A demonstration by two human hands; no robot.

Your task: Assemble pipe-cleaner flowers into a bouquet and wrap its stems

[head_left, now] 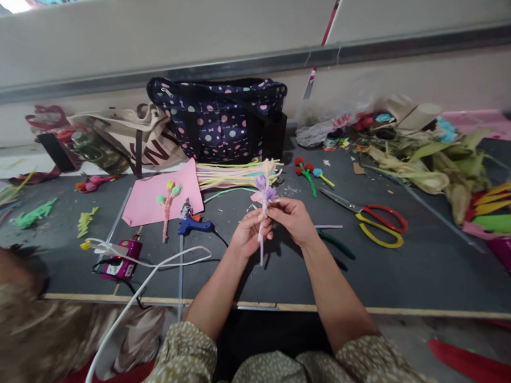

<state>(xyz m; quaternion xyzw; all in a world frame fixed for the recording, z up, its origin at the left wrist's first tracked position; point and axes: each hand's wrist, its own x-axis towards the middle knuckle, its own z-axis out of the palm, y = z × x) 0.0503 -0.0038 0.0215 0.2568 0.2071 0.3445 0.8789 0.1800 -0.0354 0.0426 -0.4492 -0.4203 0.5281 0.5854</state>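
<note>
Purple blooms top the flower (267, 192) that a worker holds up above the dark tabletop (281, 284), seen from my remote post in the head view. The left hand (248, 235) has its fingers curled around the pale stem (262, 253); the right hand (290, 217) pinches close beneath the blooms, its fingers drawn narrow on the piece. I judge this flower well along: blooms and stem look joined, and the stem's lower end hangs free below the left hand. The fingers cover the join, so I cannot tell whether it is secured; that spot, in my judgement, is where any work left on it lies.

Other pieces appear complete to my eye. A pink-stemmed spray (166, 213) lies on a pink sheet (138, 204) to the left, while a red flower (308, 175) and a blue flower (324, 177) lie to the right. Behind the hands, a bundle of loose stems (224, 177) looks unworked. Both hands are on the flower, leaving the glue gun (197, 225) lying by the sheet's edge, and the pliers (338, 245) and scissors (359, 215) on the right. At far left, another person's arm (9, 273) shows, blurred.
</note>
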